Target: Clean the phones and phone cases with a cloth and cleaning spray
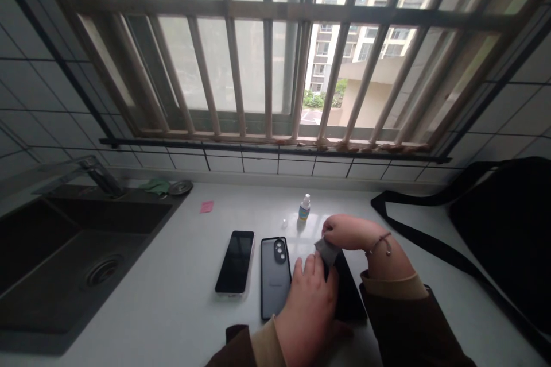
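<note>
My right hand [346, 232] pinches a small grey cloth [328, 252] at the top end of a flat black tablet-like device [349, 295]. My left hand [307, 301] lies palm down with its fingers stretched out over the left part of that device, fingertips close to the cloth. It covers much of the device, and its thumb is hard to make out. Left of my left hand is a phone case [274, 281] with a camera cutout, lying flat. A black-screened phone [235, 262] lies further left. Behind them stands a small white spray bottle [304, 208] with a colourful label.
A small white cap [284, 223] and a pink paper note [206, 207] lie on the white counter [172, 275]. At the left is a dark sink [142, 229] with a faucet [101, 174]. A black bag [508, 240] with a long strap rests at the right. A barred window rises behind.
</note>
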Motion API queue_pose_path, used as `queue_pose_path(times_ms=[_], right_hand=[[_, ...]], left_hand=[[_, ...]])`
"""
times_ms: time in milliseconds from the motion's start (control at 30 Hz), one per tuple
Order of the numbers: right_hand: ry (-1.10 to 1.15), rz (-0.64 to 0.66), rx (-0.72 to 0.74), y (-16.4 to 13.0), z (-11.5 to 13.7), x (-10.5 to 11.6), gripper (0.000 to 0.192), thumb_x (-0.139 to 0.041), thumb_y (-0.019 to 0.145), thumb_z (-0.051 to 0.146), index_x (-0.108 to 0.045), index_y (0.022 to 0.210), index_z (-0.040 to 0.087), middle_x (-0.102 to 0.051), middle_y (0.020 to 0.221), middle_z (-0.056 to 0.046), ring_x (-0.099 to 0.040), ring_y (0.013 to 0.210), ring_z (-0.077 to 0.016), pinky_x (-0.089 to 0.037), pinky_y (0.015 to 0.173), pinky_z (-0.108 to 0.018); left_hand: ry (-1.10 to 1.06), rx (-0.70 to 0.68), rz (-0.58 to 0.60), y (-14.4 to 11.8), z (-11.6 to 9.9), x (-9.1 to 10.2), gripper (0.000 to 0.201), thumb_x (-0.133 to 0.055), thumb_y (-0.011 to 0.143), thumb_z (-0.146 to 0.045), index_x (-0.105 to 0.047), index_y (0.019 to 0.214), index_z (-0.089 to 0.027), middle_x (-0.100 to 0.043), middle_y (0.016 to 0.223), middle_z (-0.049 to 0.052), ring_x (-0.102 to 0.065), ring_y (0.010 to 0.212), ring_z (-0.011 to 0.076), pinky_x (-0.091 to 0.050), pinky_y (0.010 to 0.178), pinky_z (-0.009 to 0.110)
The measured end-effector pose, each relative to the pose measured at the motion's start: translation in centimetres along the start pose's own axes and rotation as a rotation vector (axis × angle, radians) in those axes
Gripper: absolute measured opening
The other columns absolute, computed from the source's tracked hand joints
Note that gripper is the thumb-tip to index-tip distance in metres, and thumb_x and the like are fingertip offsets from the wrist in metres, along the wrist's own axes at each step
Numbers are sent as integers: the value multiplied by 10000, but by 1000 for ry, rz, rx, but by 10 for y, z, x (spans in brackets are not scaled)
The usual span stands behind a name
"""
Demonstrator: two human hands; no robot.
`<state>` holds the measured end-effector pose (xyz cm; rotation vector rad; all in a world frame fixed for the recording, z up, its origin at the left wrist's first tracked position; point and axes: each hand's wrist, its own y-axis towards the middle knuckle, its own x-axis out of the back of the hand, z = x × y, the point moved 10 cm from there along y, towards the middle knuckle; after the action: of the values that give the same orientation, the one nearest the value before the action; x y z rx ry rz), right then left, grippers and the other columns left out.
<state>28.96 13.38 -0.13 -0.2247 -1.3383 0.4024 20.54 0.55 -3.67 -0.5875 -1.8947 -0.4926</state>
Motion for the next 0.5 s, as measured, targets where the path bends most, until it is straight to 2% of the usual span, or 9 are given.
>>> queue_pose_path(times_ms=[67,100,233,367,500], right_hand=[[-41,17,10,0,4,-3,251,-627,899,251,-858,964,175,-817,985,-143,-728,843,-233,-447,700,-291],[-66,15,9,0,5,-3,271,-613,907,243,-858,984,156,-814,1034,-171,-735,897,-252,-457,726,-301],[-140,44,-11,0,12,-4,326,-560,938,201,-852,1058,118,-790,1150,-230,-742,1010,-288,-485,799,-326],[-171,101,-50,-1,13,-7,347,-535,962,205,-850,1081,119,-799,1111,-225,-759,972,-285,-497,775,-319],[-193,116,-56,4,11,-12,312,-575,959,233,-861,1028,128,-798,1091,-238,-765,977,-307,-514,778,-335]], left_hand=[[8,-30,16,0,5,-10,1120,-871,697,-700,-478,1550,-89,-366,1626,367,-366,1501,541,-261,1221,734],[5,-37,18,-1,8,-12,1115,-860,715,-694,-464,1564,-90,-358,1633,368,-362,1509,538,-243,1231,735],[-9,-47,18,-4,18,-9,974,-785,790,-698,-518,1520,-111,-483,1565,317,-446,1462,496,-231,1246,723],[-45,-88,5,-8,15,-1,834,-731,860,-639,-525,1502,-148,-525,1546,254,-458,1464,434,-211,1275,685],[-58,-97,17,-9,14,1,727,-686,904,-584,-539,1480,-165,-543,1532,226,-466,1458,409,-204,1283,674]])
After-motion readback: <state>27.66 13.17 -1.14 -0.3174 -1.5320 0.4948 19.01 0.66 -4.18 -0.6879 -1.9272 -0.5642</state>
